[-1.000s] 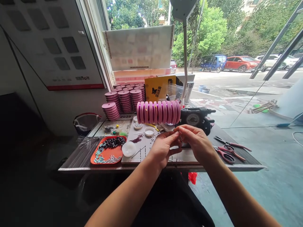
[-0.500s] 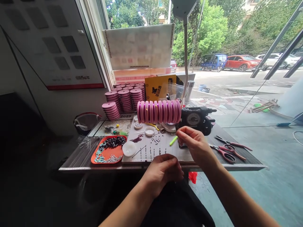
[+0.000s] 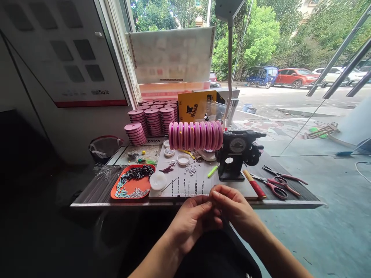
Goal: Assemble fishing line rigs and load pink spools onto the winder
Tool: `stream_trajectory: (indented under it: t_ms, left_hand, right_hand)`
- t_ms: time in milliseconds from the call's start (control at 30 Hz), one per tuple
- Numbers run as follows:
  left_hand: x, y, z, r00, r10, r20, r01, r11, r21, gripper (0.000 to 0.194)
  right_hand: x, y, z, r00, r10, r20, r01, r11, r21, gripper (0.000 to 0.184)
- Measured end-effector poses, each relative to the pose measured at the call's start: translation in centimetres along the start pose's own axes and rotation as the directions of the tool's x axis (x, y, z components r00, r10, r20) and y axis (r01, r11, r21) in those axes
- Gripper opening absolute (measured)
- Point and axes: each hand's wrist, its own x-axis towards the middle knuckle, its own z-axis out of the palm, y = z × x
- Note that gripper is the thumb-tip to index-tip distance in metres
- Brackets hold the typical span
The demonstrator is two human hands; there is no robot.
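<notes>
Close together at the table's front edge, my left hand [image 3: 193, 218] and my right hand [image 3: 232, 200] have their fingertips pinched near each other. Whatever they grip is too fine to make out. Just beyond them lies a pale board [image 3: 162, 195] with a row of short dark strands [image 3: 188, 189] along its front. Small silvery beads [image 3: 190, 170] are scattered farther back on it, near a bright green stick [image 3: 212, 172]. A black hand-cranked winder [image 3: 232, 166] stands on the board, with a row of pink spools [image 3: 195, 136] on its shaft.
An orange tray [image 3: 135, 187] of dark, teal and silver pieces sits at left beside a white round dish [image 3: 158, 180]. Pliers [image 3: 285, 175], scissors [image 3: 272, 187] and a red-and-tan handle [image 3: 255, 185] lie at right. Stacked pink spools [image 3: 152, 119] and a yellow box [image 3: 197, 106] stand behind.
My right hand has come down and back from beside the winder to meet my left hand. The winder's base and the red-and-tan handle are now uncovered.
</notes>
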Motion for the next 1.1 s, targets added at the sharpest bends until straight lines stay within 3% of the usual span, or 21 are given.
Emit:
stream_trajectory:
  t_ms: [500,1100]
  left_hand:
    - [-0.10,-0.31,-0.13,1.000,-0.005,-0.017,0.004,1.000,-0.026,0.010]
    - [-0.23,-0.58,-0.44,1.000,-0.011,-0.009,0.011,1.000,-0.029,0.012]
  right_hand:
    - [0.27,0.17,0.01,1.000,-0.001,-0.027,0.001,1.000,-0.002,0.031]
    - [0.26,0.50,-0.04,0.999,0.002,0.037,-0.004,0.999,0.041,0.025]
